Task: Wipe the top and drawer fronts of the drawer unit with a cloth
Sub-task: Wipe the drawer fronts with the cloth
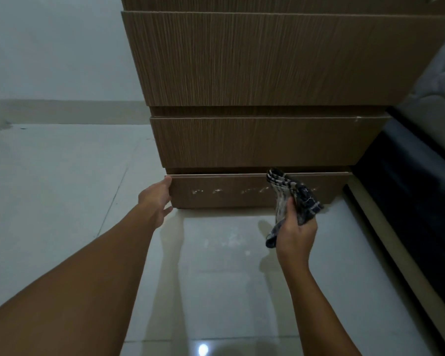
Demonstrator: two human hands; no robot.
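Observation:
A brown wood-grain drawer unit (254, 73) rises in front of me, its drawer fronts stacked one above another. The lowest drawer front (229, 192) shows several whitish smudges in a row. My left hand (156, 199) rests on the left end of that lowest front, thumb at its top corner and fingers round its edge. My right hand (297, 231) grips a bunched dark and light patterned cloth (290, 195). The cloth's upper end touches the top edge of the lowest front, right of its middle. The unit's top is out of view.
Glossy pale floor tiles (229, 278) spread below the unit and to the left. A pale wall with a skirting strip (62, 109) stands at the left. A dark bed base (411, 196) and a quilted mattress (442, 80) flank the unit on the right.

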